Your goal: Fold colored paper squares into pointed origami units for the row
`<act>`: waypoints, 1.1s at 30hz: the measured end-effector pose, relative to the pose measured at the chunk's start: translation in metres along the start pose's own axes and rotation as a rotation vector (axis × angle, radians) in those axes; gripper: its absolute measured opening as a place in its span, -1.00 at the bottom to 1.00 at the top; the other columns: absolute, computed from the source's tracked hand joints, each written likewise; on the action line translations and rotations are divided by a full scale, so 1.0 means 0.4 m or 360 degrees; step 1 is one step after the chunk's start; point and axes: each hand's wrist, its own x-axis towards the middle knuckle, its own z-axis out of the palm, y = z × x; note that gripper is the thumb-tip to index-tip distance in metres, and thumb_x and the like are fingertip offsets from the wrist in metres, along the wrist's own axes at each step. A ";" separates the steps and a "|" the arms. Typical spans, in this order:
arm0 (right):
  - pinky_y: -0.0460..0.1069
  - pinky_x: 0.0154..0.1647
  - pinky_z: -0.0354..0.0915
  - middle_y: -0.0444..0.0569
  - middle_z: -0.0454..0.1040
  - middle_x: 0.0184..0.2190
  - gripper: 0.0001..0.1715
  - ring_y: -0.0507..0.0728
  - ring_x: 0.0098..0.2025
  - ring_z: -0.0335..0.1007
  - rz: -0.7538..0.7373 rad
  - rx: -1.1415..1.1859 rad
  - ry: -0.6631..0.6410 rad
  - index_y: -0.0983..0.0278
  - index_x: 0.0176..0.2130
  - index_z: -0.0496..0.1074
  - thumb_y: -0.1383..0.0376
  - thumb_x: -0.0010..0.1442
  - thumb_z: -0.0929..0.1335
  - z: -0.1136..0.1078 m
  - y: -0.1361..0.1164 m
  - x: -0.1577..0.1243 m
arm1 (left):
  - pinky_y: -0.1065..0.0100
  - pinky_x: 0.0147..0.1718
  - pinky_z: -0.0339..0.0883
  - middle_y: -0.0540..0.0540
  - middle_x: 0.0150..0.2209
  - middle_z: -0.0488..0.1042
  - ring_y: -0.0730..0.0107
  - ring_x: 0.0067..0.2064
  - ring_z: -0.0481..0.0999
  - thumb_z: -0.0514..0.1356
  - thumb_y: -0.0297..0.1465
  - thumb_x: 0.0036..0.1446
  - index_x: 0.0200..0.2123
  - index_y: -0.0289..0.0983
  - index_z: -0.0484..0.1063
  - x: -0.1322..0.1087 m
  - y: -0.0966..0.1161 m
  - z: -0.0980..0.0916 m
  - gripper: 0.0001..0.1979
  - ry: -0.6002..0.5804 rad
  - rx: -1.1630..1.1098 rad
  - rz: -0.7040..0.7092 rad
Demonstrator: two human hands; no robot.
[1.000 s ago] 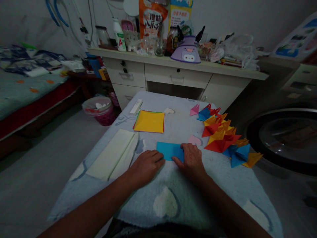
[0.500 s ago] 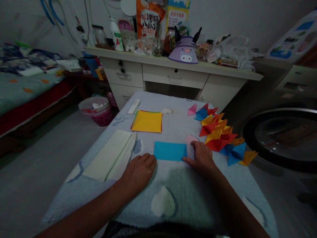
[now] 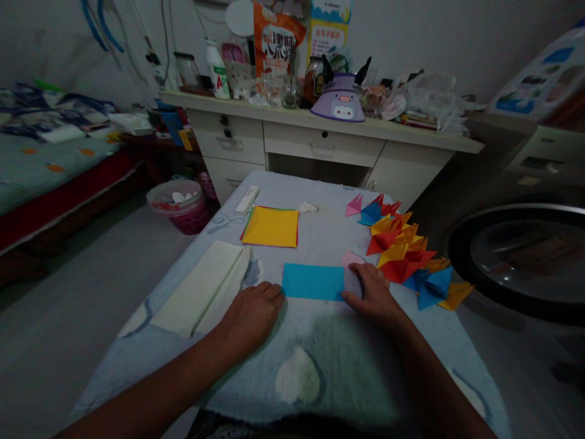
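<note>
A blue sheet of paper folded into a rectangle [image 3: 313, 281] lies flat on the cloth-covered table [image 3: 320, 353]. My left hand [image 3: 252, 314] rests palm down at the sheet's lower left corner, fingers loosely curled, holding nothing. My right hand [image 3: 375, 294] lies flat at the sheet's right edge, fingertips touching that edge. A heap of folded paper pieces in red, orange, yellow and blue [image 3: 404, 250] sits just right of my right hand. A pink paper scrap [image 3: 351, 258] lies above the right hand.
A stack of square coloured sheets, yellow on top [image 3: 272, 226], lies further back. A folded cream cloth [image 3: 205, 286] is at the left. A white glue stick [image 3: 247, 199], a cluttered desk [image 3: 320, 128], a pink bin [image 3: 179, 204], a bed [image 3: 46, 171] and a washing machine [image 3: 521, 256] surround the table.
Both hands slid outward along the blue sheet, from its middle to its two ends, leaving the whole rectangle uncovered.
</note>
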 end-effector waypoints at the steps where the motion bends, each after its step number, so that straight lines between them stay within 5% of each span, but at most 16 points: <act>1: 0.19 -0.04 0.18 0.15 0.34 -0.02 -0.34 0.32 -0.02 0.25 -0.0014 0.0039 0.0025 0.30 0.10 0.27 0.06 0.08 0.37 0.001 -0.002 0.001 | 0.19 -0.28 0.40 -0.16 -0.29 0.51 0.19 -0.25 0.48 0.02 -0.57 0.19 -0.33 -0.32 0.48 0.003 -0.002 -0.002 -0.77 0.0023 -0.0021 -0.0013; 5: 0.18 -0.02 0.18 0.11 0.34 -0.03 -0.45 0.29 -0.01 0.24 -0.0051 0.0183 0.0124 0.26 0.05 0.31 0.08 0.12 0.35 0.009 -0.009 0.009 | 0.15 -0.13 0.38 -0.17 -0.17 0.49 0.17 -0.11 0.45 0.12 -0.50 0.15 -0.22 -0.29 0.45 0.028 -0.006 -0.019 -0.85 0.0174 -0.0225 -0.0055; 11: 0.15 0.01 0.20 0.07 0.34 -0.06 -0.57 0.25 -0.02 0.26 -0.0126 0.0470 0.0201 0.24 -0.03 0.35 0.11 0.14 0.34 0.003 -0.011 0.015 | -0.03 0.15 0.17 -0.24 0.20 0.23 0.00 0.20 0.20 0.29 -0.32 0.02 0.25 -0.25 0.06 0.094 -0.016 -0.015 -0.24 0.0482 -0.0555 -0.0140; 16: 0.13 0.01 0.23 0.05 0.35 -0.10 -0.67 0.24 -0.03 0.29 -0.0118 0.0626 0.0258 0.22 -0.13 0.39 0.14 0.12 0.34 -0.011 -0.018 0.014 | -0.08 0.15 0.15 -0.28 0.20 0.22 0.00 0.22 0.19 0.29 -0.34 0.01 0.25 -0.25 0.03 0.124 -0.029 0.027 -0.23 0.0505 -0.0834 -0.0260; 21: 0.15 0.02 0.24 0.05 0.36 -0.11 -0.72 0.25 -0.02 0.29 -0.0135 0.0642 0.0247 0.22 -0.17 0.40 0.18 0.10 0.33 -0.010 -0.029 0.013 | -0.05 0.11 0.19 -0.24 0.12 0.32 0.07 0.15 0.30 0.24 -0.39 0.05 0.25 -0.22 0.03 0.121 -0.044 0.046 -0.28 0.0547 -0.1176 -0.0433; 25: 0.13 -0.01 0.26 0.04 0.38 -0.14 -0.73 0.23 -0.05 0.31 -0.0134 0.0647 0.0273 0.23 -0.19 0.39 0.29 0.05 0.28 -0.007 -0.027 0.014 | 0.21 -0.16 0.38 -0.16 -0.03 0.40 0.33 -0.15 0.45 0.22 -0.43 0.02 0.19 -0.22 0.12 0.122 -0.053 0.046 -0.36 0.0508 -0.1528 -0.0546; 30: 0.08 -0.16 0.31 0.02 0.43 -0.25 -0.68 0.19 -0.20 0.36 -0.0027 0.0541 0.0324 0.27 -0.22 0.39 0.39 -0.02 0.22 0.008 -0.010 0.019 | 0.45 -0.41 0.29 0.04 -0.33 0.35 0.51 -0.40 0.37 0.21 -0.48 -0.02 0.15 -0.20 0.18 0.124 -0.057 0.051 -0.38 0.0482 -0.1856 -0.0545; 33: 0.11 -0.10 0.29 0.05 0.45 -0.23 -0.65 0.21 -0.16 0.36 0.0050 0.0377 0.0327 0.29 -0.20 0.40 0.42 0.00 0.21 0.016 0.001 0.021 | 0.48 -0.46 0.23 0.08 -0.44 0.30 0.51 -0.44 0.34 0.21 -0.44 0.00 0.00 -0.25 0.33 0.123 -0.057 0.052 -0.57 0.0415 -0.1959 -0.0560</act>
